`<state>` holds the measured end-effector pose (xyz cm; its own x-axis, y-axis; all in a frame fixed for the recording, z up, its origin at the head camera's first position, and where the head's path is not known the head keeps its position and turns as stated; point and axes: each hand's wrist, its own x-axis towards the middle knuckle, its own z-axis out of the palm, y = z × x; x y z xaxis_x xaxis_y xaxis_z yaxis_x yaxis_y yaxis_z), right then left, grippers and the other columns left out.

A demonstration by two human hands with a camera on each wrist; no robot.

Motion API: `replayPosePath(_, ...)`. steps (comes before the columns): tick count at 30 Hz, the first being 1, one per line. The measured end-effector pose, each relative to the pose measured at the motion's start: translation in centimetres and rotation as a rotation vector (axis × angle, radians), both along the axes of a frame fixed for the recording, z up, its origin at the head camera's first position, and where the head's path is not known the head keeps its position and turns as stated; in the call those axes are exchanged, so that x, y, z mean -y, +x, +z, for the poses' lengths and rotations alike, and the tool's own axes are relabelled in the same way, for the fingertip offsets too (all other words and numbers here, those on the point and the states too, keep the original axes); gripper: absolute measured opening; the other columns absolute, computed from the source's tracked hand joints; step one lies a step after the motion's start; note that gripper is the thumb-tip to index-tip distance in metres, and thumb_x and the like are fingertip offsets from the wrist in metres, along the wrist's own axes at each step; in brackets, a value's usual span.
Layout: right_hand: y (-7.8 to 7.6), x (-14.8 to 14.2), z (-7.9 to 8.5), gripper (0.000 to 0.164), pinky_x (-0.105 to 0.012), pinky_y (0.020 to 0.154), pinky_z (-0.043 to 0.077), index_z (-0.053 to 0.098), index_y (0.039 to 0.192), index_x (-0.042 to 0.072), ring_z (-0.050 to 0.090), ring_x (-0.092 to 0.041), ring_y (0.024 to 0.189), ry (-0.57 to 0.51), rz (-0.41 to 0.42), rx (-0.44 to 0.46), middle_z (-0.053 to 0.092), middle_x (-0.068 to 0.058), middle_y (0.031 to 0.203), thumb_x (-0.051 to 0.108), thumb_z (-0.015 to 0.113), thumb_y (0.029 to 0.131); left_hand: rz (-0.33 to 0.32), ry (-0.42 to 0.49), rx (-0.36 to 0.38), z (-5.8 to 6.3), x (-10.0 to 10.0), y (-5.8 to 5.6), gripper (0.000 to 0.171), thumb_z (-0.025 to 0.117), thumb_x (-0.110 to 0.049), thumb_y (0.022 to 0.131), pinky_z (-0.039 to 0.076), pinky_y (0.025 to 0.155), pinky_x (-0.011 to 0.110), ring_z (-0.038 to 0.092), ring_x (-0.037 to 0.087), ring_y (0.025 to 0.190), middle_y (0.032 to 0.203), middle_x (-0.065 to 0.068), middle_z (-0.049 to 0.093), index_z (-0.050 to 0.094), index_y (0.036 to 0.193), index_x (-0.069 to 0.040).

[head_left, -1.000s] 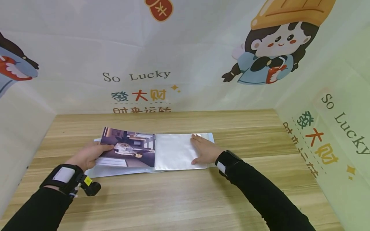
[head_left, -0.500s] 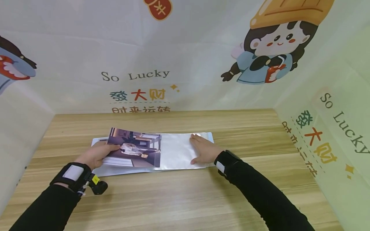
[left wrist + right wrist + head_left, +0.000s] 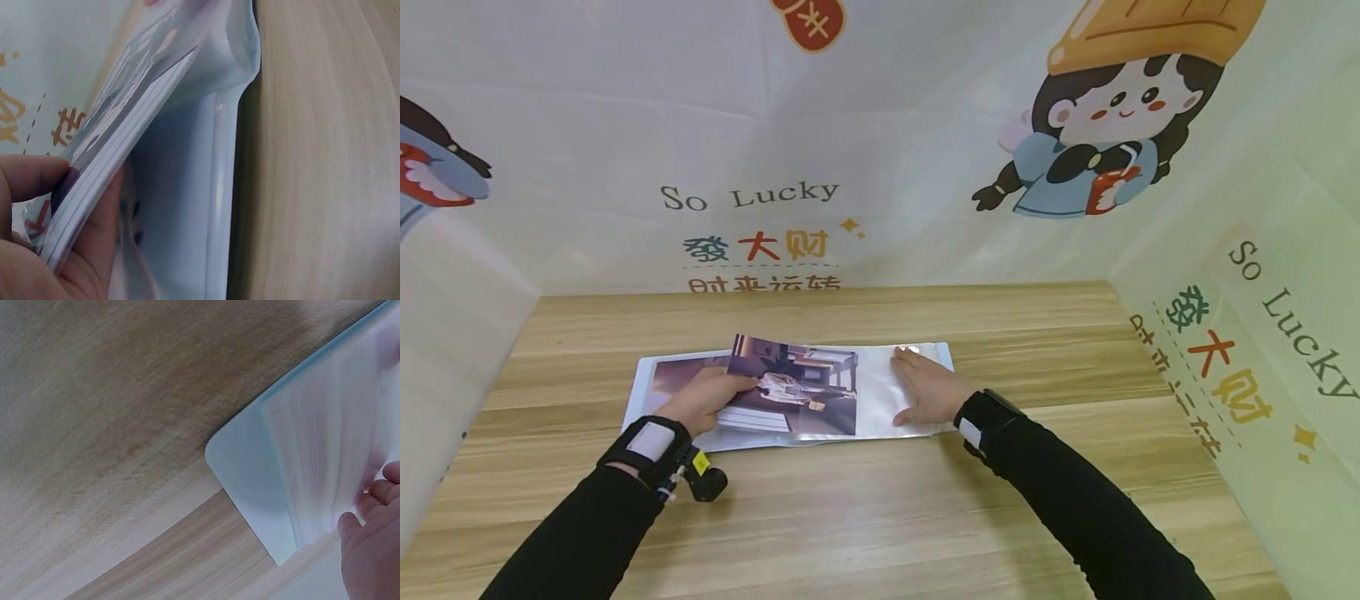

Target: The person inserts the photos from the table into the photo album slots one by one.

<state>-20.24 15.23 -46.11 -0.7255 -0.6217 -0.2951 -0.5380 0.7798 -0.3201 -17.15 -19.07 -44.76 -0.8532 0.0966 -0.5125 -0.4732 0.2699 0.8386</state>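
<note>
A photo album (image 3: 634,392) lies open on the table, its pages spread left and right. My left hand (image 3: 703,396) pinches the left end of a photo (image 3: 797,387) of a room interior between thumb and fingers, as the left wrist view shows closely. The photo's right part lies over the white right page (image 3: 876,400); clear film (image 3: 225,50) bulges by it, seemingly the mouth of a sleeve. My right hand (image 3: 931,387) rests with fingers extended on the right end of that page. Another purplish picture (image 3: 681,375) shows on the left page, partly hidden by my left hand.
The wooden table (image 3: 880,517) surrounds the album. A white printed cloth (image 3: 880,150) with cartoon figures and lettering stands behind and along both sides. A small camera (image 3: 707,483) sticks out from my left wrist.
My left hand has moved right with the photo, which now covers more of the white page. More of the left page's picture is uncovered. My right hand has stayed put.
</note>
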Motion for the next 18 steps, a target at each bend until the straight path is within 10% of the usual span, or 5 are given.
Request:
replayPosePath(6, 0.0, 0.1, 0.1, 0.097, -0.045, 0.13, 0.018, 0.031, 0.156, -0.018, 0.022, -0.044, 0.158, 0.003, -0.009, 0.007, 0.024, -0.034, 0.168, 0.033, 0.083, 0.092, 0.032, 0.009, -0.03, -0.3, -1.6, 0.3, 0.039, 0.056, -0.011, 0.105, 0.043, 0.091, 0.03, 0.052, 0.019, 0.102, 0.114, 0.008, 0.062, 0.056, 0.132, 0.018)
replayPosePath(13, 0.0, 0.1, 0.1, 0.098, -0.045, 0.13, 0.018, 0.03, 0.157, -0.018, 0.022, -0.044, 0.158, 0.004, -0.014, 0.015, 0.023, -0.033, 0.168, 0.033, 0.083, 0.092, 0.119, -0.242, -0.214, -1.1, -3.9, 1.0, 0.02, 0.067, -0.016, 0.094, 0.042, 0.064, 0.027, 0.05, 0.017, 0.071, 0.078, 0.005, 0.056, 0.068, 0.091, 0.004)
replayPosePath(18, 0.1, 0.2, 0.2, 0.098, -0.045, 0.13, 0.018, 0.029, 0.157, -0.017, 0.021, -0.044, 0.159, -0.002, -0.02, 0.022, 0.022, -0.033, 0.169, 0.032, 0.083, 0.092, 0.232, -0.209, -0.318, -1.3, -6.2, 1.5, 0.026, 0.063, -0.004, 0.091, 0.051, 0.078, 0.032, 0.058, 0.029, 0.088, 0.097, 0.021, 0.061, 0.058, 0.104, 0.017)
